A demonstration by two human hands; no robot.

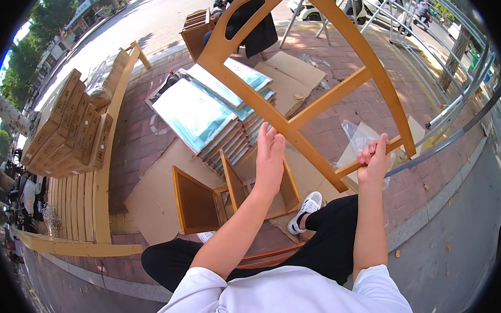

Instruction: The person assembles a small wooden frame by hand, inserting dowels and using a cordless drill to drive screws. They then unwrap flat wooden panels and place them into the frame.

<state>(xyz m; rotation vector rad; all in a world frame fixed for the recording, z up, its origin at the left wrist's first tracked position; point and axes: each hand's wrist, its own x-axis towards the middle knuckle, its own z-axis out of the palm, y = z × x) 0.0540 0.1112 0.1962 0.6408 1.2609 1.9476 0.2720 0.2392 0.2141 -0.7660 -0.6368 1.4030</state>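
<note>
Left arm (234,231), one: bare below the sleeve (209,275), angled forward and inward. Left wrist (267,188): nearly straight. Left hand (270,161), one: raised, unclenched, its fingers (265,134) stretched away from the body and slightly bent. Right arm (369,229), one: bare likewise, reaching almost directly ahead. Right wrist (371,181): close to straight. Right hand (373,158), one: well apart from its fellow, clenched in a grip, one digit pointing forward; thumb or index, I cannot tell from here. Legs (339,231), two: bent, knees spread wide.
</note>
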